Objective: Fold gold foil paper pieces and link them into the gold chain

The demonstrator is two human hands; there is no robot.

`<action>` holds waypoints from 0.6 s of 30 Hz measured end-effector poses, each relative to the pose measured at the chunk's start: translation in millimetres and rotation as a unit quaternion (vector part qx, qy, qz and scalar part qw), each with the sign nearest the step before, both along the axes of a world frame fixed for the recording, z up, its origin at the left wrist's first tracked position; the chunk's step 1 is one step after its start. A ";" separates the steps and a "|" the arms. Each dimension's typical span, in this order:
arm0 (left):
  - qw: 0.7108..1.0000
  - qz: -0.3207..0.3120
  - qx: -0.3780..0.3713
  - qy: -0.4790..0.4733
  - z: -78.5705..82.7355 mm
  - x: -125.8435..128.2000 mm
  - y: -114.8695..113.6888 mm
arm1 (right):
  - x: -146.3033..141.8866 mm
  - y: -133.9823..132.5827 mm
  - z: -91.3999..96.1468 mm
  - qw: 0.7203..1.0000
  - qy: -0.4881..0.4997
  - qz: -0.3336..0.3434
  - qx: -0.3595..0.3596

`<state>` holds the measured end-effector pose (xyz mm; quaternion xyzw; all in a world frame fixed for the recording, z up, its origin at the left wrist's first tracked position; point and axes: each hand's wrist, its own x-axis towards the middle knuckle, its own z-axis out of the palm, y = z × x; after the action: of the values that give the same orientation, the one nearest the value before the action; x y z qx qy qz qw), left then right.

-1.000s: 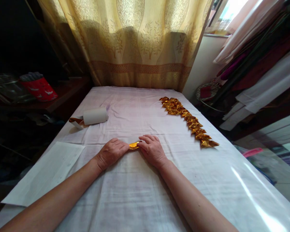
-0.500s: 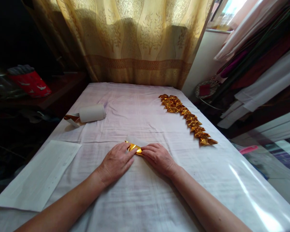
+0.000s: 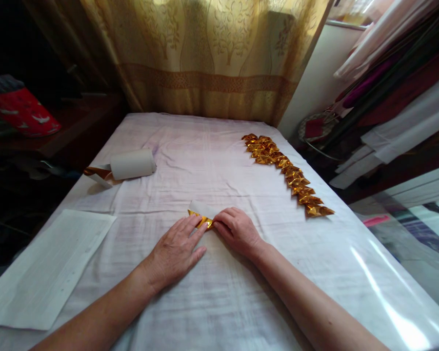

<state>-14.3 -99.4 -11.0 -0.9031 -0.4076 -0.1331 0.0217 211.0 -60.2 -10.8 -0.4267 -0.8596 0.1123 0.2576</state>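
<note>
A small sheet of gold foil paper (image 3: pixel 207 223) lies in front of me on the white sheet, partly folded, gold side up along its near edge. Its pale back shows as a strip at the far side. My left hand (image 3: pixel 175 251) rests flat across the foil's left part, fingers stretched out and thumb apart on the cloth. At the right end, my right hand (image 3: pixel 238 233) pinches the foil between thumb and curled fingers, which hide that end. Folded gold foil pieces (image 3: pixel 296 178) run in an overlapping row on the right.
A white roll (image 3: pixel 131 164) with a loose brown-and-white end lies at the back left. A white paper sheet (image 3: pixel 51 268) is on the near left of the cloth-covered surface (image 3: pixel 190 302). Beyond hangs a gold curtain (image 3: pixel 201 53); clothes (image 3: pixel 402 122) hang at right.
My left thumb has moved away from the foil, toward me, and the left fingers now lie flatter. My right hand still grips the right end. The view has tilted slightly downward.
</note>
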 end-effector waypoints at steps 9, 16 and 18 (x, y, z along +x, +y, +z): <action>1.000 0.003 -0.010 0.005 -3.1 -0.5 -4.1 | -2.4 2.6 -3.9 0.999 0.004 -0.048 -0.023; 1.000 -0.007 -0.023 0.005 0.4 -0.2 -3.1 | -4.6 3.4 -4.6 0.998 0.003 -0.063 -0.019; 1.000 -0.004 -0.025 0.000 -0.7 0.0 -3.0 | -5.3 3.3 -4.5 0.998 -0.002 -0.066 -0.019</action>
<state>-14.4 -102.4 -11.8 -0.9050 -0.4073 -0.1230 -0.0009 205.6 -57.0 -15.3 -0.4876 -0.8278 0.1101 0.2547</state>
